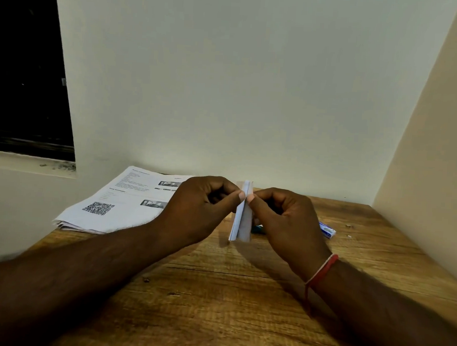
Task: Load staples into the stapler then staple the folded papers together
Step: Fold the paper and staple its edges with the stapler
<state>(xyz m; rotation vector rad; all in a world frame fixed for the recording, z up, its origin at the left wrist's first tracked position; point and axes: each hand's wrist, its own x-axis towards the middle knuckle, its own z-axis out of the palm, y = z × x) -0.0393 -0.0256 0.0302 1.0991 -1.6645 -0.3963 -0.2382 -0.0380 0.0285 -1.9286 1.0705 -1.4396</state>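
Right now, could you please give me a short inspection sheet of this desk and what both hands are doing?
Surface: wooden table, a few small crumbs on it.
Job's things: folded paper held upright above the table; small staple box lying behind the right hand; stapler mostly hidden, only a blue-green bit shows.
Clutter: stack of printed sheets at the far left corner, overhanging the edge.
Grip: left hand and right hand both pinch the folded paper near its top.
Cables: nothing seen.
Surroundings: plain wall behind, dark window at left, red thread on right wrist.
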